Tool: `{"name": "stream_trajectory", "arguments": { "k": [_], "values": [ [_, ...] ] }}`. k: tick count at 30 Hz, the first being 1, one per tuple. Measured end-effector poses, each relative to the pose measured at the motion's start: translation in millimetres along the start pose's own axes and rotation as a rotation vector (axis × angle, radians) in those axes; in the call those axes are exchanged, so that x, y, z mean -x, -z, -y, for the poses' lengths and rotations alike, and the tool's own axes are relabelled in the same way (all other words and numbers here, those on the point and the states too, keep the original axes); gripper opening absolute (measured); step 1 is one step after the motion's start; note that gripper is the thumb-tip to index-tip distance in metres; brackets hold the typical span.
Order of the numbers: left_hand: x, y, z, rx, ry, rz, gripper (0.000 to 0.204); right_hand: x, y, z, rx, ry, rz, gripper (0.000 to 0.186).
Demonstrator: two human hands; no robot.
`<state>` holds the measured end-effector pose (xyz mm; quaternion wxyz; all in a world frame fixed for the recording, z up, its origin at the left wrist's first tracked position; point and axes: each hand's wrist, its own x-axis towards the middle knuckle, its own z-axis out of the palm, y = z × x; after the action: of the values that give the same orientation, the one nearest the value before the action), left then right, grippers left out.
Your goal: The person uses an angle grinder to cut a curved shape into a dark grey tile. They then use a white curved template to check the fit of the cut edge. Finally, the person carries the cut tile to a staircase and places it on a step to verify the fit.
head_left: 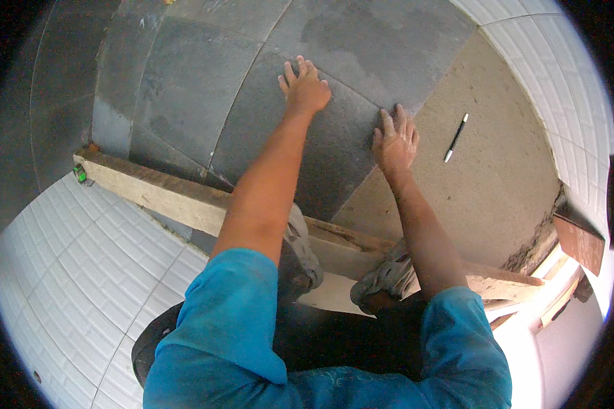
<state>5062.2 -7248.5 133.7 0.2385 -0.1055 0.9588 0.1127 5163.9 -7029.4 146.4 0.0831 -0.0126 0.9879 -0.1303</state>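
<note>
Both my arms reach forward over a dark grey floor tile (266, 140). My left hand (305, 87) lies on the tile near its far edge, fingers spread and nothing held. At the tile's far right corner rests my right hand (397, 141), its fingers stretched out over the edge by the joint with the tile beyond. To the right of that hand, a black and white pen (456, 138) lies on a bed of sandy mortar (484, 184). The mortar borders the tile's right edge.
A long wooden board (153, 182) runs across in front of my shoes (389, 276). On its left end sits a small green tape measure (80, 174). More grey tiles (191, 75) stretch left and far. White tiled walls (552, 54) rise right and lower left. Wood pieces (518, 283) lie at right.
</note>
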Motion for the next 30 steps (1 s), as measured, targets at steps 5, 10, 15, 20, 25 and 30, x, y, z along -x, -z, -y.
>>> {"name": "stream_trajectory", "arguments": {
  "k": [5,10,15,20,25,30],
  "values": [
    [-2.1,7.1,-5.3,0.031,-0.015,0.067,0.068,13.7,-16.0,5.3,-0.011,0.068,-0.028,0.050],
    [-4.3,3.2,2.9,-0.029,-0.022,0.049,0.070,13.0,-10.0,29.6,-0.073,0.090,-0.003,0.048],
    [0.8,6.1,-7.8,-0.064,-0.062,0.014,0.081,12.3,-3.7,30.8,-0.158,0.081,0.002,0.043],
    [-0.4,-10.3,-21.8,-0.016,-0.209,-0.204,0.095,11.4,11.2,30.6,-0.234,0.104,-0.073,0.035],
    [-1.9,-13.8,-54.6,-0.115,-0.203,-0.128,0.097,16.5,30.7,9.5,-0.294,0.099,-0.030,0.030],
    [0.0,-16.7,-60.8,-0.149,-0.159,-0.111,0.097,33.4,72.8,-30.8,-0.267,0.376,0.261,0.035]
  ]
}}
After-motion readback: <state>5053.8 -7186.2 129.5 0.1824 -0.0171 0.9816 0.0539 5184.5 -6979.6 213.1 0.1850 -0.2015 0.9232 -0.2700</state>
